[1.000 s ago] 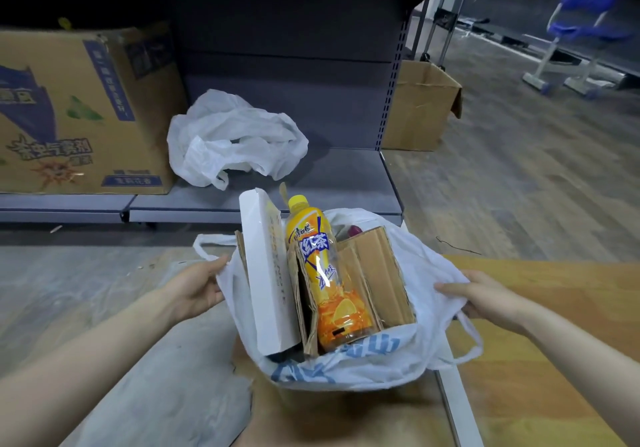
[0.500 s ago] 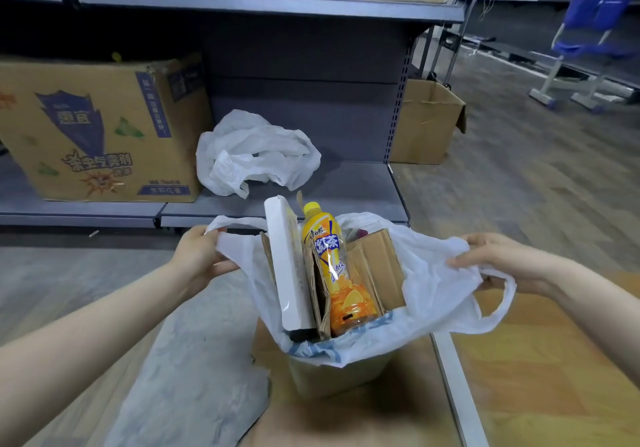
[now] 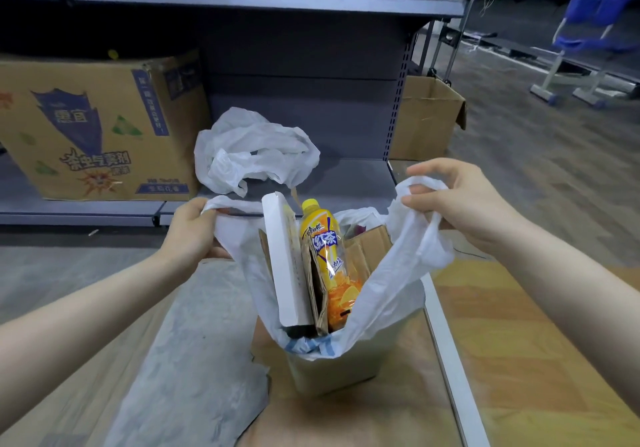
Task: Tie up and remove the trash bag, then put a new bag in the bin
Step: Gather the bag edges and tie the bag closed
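**Both hands lift the handles of the full bag in the bin**

The thin, crinkled white plastic trash bag sits in a small grey straight-sided bin on the floor, its mouth open. The left hand pinches the bag's left handle loop; the right hand has its fingers curled round the bunched right handle, raised above the bin's rim. Inside stand a flat white rectangular box, a glossy yellow-orange plastic drink bottle and creased brown cardboard pieces; their lower ends are hidden by the bag. A second crumpled white plastic bag lies on the bottom grey metal shelf, near its front edge, beside a large printed cardboard carton. A loose grey sheet on the floor touches the bin's left side; wooden flooring lies open to the right.
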`<state>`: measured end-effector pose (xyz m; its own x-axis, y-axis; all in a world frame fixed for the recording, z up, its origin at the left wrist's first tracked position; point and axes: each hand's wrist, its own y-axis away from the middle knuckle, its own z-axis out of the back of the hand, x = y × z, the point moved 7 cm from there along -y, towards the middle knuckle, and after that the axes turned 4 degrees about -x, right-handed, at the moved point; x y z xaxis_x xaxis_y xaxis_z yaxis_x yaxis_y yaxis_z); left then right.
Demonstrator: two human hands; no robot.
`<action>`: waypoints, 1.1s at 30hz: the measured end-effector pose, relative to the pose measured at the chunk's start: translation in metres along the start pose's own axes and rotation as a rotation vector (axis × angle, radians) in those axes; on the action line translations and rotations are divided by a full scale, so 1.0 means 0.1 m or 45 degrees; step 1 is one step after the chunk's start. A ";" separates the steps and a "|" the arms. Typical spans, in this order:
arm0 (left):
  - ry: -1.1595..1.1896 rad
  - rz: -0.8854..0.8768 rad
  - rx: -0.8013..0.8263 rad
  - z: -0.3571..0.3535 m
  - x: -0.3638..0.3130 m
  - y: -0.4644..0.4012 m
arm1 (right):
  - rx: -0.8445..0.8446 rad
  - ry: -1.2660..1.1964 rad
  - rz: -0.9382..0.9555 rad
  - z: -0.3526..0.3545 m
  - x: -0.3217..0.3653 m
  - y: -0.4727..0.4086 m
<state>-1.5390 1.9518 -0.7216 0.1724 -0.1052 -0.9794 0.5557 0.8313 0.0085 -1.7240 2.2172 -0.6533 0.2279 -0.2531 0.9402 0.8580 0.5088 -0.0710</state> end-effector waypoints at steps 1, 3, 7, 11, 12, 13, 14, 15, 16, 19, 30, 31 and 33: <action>-0.028 -0.044 0.002 0.01 -0.05 0.00 | -0.015 0.113 0.057 -0.01 0.04 0.01; -0.075 -0.121 0.019 0.02 -0.13 0.02 | 0.010 0.600 0.198 -0.05 0.09 0.05; -0.155 -0.214 0.042 -0.02 -0.20 0.07 | -0.246 1.396 0.766 -0.10 0.26 0.36; -0.256 -0.347 0.068 -0.03 -0.26 0.16 | 0.180 1.565 1.547 -0.54 0.04 0.88; -0.298 -0.395 0.082 -0.04 -0.27 0.19 | 0.321 1.639 1.621 -0.65 -0.09 0.97; -0.342 -0.445 0.096 -0.05 -0.28 0.22 | 0.401 1.689 1.674 -0.73 -0.23 1.02; -0.376 -0.494 0.111 -0.06 -0.29 0.25 | 0.448 1.752 1.674 -0.79 -0.37 1.04; -0.407 -0.541 0.119 -0.06 -0.30 0.27 | 0.415 1.763 1.710 -0.84 -0.47 1.05; -0.435 -0.577 0.113 -0.07 -0.29 0.28 | 0.370 1.735 1.758 -0.87 -0.52 1.08; -0.557 -0.665 -0.049 -0.02 -0.28 0.33 | 0.221 1.486 1.889 -0.90 -0.55 1.13; -1.087 -2.039 0.431 -0.58 0.35 1.71 | 0.167 1.112 2.050 -0.91 -0.33 1.36; -1.056 -1.934 0.391 -0.61 0.33 1.65 | 0.169 1.097 2.045 -0.92 -0.31 1.39; -1.027 -1.816 0.317 -0.64 0.28 1.59 | 0.171 1.101 2.017 -0.96 -0.24 1.42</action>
<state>-1.4980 2.1154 -0.7607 -0.2513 -0.9601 0.1225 0.7210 -0.2701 -0.6381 -1.5629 2.2166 -0.7177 0.8915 0.1973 -0.4078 -0.4162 0.7122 -0.5652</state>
